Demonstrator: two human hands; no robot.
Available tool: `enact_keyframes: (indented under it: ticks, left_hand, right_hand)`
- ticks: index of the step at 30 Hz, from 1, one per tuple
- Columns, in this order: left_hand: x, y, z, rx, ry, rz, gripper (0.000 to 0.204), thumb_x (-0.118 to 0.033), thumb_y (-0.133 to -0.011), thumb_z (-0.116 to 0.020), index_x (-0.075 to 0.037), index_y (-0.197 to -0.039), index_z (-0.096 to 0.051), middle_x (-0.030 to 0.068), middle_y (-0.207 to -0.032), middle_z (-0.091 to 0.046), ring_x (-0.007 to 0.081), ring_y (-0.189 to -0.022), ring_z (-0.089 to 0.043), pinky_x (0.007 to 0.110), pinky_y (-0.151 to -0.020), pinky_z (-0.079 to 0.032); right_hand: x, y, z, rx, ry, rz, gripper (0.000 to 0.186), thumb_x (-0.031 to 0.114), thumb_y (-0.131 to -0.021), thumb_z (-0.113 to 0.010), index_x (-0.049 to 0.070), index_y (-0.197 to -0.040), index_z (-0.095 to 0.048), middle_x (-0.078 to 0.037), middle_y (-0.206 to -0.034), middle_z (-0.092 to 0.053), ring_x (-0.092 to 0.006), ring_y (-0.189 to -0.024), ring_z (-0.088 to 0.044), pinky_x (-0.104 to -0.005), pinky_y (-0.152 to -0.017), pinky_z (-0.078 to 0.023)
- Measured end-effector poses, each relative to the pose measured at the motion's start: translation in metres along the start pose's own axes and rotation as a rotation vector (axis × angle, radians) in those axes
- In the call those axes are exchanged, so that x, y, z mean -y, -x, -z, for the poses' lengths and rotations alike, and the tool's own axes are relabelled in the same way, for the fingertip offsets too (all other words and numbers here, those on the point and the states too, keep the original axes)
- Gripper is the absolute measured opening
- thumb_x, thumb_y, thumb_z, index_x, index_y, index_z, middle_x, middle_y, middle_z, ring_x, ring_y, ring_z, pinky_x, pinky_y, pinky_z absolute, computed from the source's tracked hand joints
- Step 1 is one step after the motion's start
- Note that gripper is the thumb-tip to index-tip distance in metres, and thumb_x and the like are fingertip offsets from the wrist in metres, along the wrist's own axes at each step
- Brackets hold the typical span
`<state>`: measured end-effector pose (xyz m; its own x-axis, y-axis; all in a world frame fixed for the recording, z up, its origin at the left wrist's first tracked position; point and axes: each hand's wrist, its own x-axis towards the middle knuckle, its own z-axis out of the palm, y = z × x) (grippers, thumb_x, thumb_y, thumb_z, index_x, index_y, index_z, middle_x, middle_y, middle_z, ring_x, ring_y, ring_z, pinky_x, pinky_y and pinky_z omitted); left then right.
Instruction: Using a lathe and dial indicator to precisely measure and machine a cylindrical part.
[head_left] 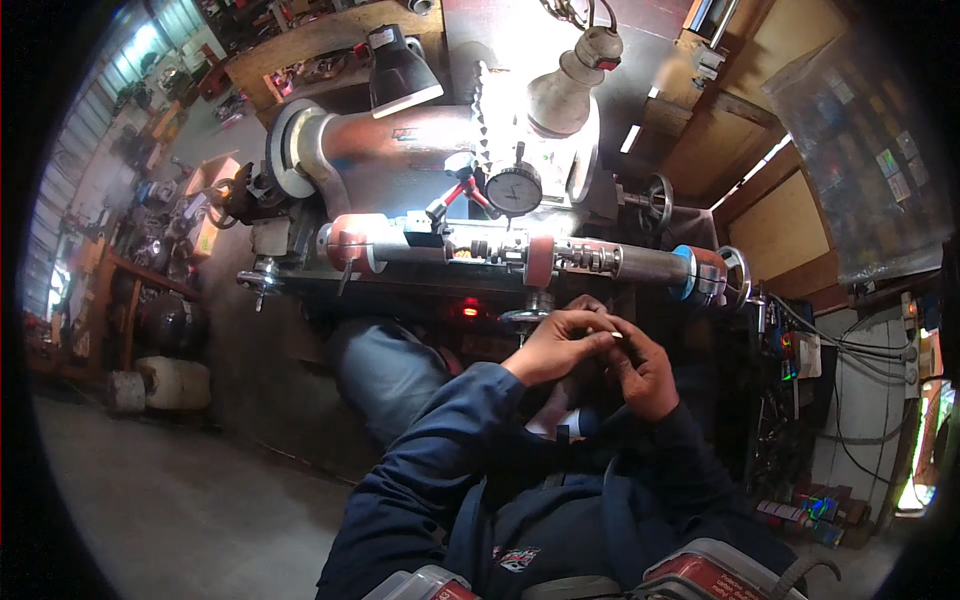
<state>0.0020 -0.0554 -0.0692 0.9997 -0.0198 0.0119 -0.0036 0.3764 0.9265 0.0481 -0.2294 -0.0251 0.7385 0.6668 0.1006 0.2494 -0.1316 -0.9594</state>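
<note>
My left hand and my right hand meet in front of the machine, fingertips pinched together. A small pale piece shows between them, too small to name. Beyond the hands, a long horizontal metal shaft assembly runs across the machine, with a red collar at the left and a blue ring at the right. Above its middle stands a round dial indicator on a red jointed arm. A black block at the foot of that arm sits on the shaft.
A handwheel is at the shaft's right end; another wheel lies just left of my hands. Behind the shaft are a large brown cylinder and a bright lamp. Cables hang along the right wall.
</note>
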Motion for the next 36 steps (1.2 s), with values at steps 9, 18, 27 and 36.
enact_keyframes:
  ticks: [9,18,27,36]
  left_hand:
    - [-0.004,0.009,0.031,0.304,-0.357,0.193,0.049,-0.027,-0.091,-0.071,-0.002,-0.13,-0.055,0.0123,-0.122,-0.061,0.0222,-0.116,-0.057,0.036,-0.1,-0.045]
    - [0.031,0.011,0.037,0.39,-1.184,0.636,0.066,-0.031,-0.079,-0.077,-0.006,-0.136,-0.054,0.0179,-0.136,-0.057,0.0366,-0.124,-0.056,0.045,-0.1,-0.049]
    - [0.022,0.007,0.038,0.254,-1.255,0.458,0.056,-0.014,-0.079,-0.072,-0.005,-0.133,-0.057,0.0191,-0.135,-0.057,0.0346,-0.126,-0.054,0.043,-0.105,-0.046]
    - [0.045,-0.001,0.048,0.361,-1.33,0.382,0.042,-0.025,-0.083,-0.066,0.0,-0.117,-0.065,0.0207,-0.122,-0.065,0.035,-0.112,-0.063,0.04,-0.098,-0.05]
  right_hand:
    - [0.065,-0.112,0.025,-0.008,0.438,0.453,0.012,0.001,-0.09,-0.062,-0.001,-0.101,-0.067,-0.015,-0.089,-0.064,-0.0282,-0.084,-0.065,-0.0342,-0.075,-0.049]
    - [0.044,-0.169,0.008,0.25,0.416,0.359,0.008,0.001,-0.087,-0.065,-0.001,-0.094,-0.066,-0.012,-0.086,-0.063,-0.0247,-0.082,-0.062,-0.0337,-0.077,-0.048]
    - [0.038,-0.175,0.003,0.31,0.475,0.31,0.01,-0.003,-0.079,-0.066,0.0,-0.089,-0.064,-0.011,-0.087,-0.061,-0.0264,-0.088,-0.059,-0.0349,-0.081,-0.046]
    - [0.04,-0.176,0.005,0.336,0.596,0.419,0.011,0.001,-0.08,-0.069,0.0,-0.091,-0.068,-0.014,-0.089,-0.064,-0.0315,-0.087,-0.063,-0.0385,-0.078,-0.05]
